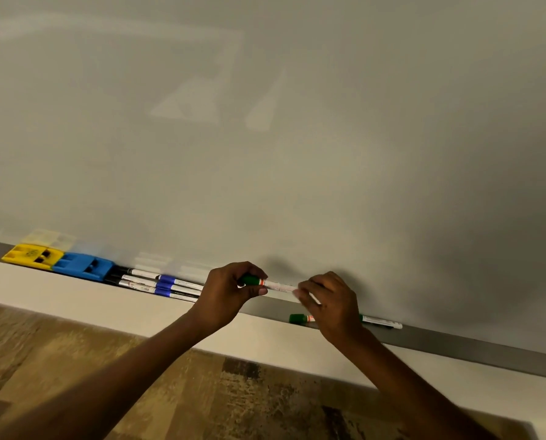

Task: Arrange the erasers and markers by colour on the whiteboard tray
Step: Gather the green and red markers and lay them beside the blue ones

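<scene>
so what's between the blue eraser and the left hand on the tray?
Head view: black-capped markers, then blue-capped markers, fill the stretch from the blue eraser to the left hand.

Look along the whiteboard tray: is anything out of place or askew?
Only the green markers. One lies apart on the tray, right of the others; another is held by left hand and right hand.

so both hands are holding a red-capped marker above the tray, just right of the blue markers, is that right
Not quite: the cap is green, not red. The head view shows the left hand and right hand holding a green-capped marker above the tray, right of the blue markers.
</scene>
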The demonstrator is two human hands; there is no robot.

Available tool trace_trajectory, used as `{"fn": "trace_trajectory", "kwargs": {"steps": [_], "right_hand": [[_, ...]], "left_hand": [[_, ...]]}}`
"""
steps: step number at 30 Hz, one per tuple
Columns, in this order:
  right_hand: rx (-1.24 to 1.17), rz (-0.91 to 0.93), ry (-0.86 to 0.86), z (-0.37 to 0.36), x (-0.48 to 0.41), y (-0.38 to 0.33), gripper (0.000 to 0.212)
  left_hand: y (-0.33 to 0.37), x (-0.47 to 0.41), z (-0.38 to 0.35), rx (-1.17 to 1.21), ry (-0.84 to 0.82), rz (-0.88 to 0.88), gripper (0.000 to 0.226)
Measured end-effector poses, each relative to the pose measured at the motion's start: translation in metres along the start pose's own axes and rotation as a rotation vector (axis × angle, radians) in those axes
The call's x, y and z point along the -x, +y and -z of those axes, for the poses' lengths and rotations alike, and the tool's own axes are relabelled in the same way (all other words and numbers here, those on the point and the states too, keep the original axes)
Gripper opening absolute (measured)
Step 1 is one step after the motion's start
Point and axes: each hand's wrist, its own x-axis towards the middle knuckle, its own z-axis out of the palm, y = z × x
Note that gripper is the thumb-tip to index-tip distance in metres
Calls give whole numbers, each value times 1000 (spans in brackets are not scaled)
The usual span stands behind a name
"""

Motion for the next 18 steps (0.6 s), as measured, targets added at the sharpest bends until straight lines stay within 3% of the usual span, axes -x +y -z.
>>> {"fn": "trace_trajectory", "kwargs": {"steps": [3, 8, 11, 15, 18], "right_hand": [[41, -171, -37, -3, 17, 17, 46], [150, -278, -317, -15, 43, 42, 8], [165, -293, -530, -24, 52, 51, 25], [276, -283, -850, -40, 56, 59, 29], [336, -268, -976, -43, 54, 57, 29]], "left_hand": [[1, 5, -1, -18, 18, 5, 28], [4, 11, -1, -34, 55, 10, 29], [5, 13, 0, -26, 81, 23, 37], [7, 17, 0, -15, 88, 35, 43], [8, 20, 1, -24, 76, 40, 42]]}}
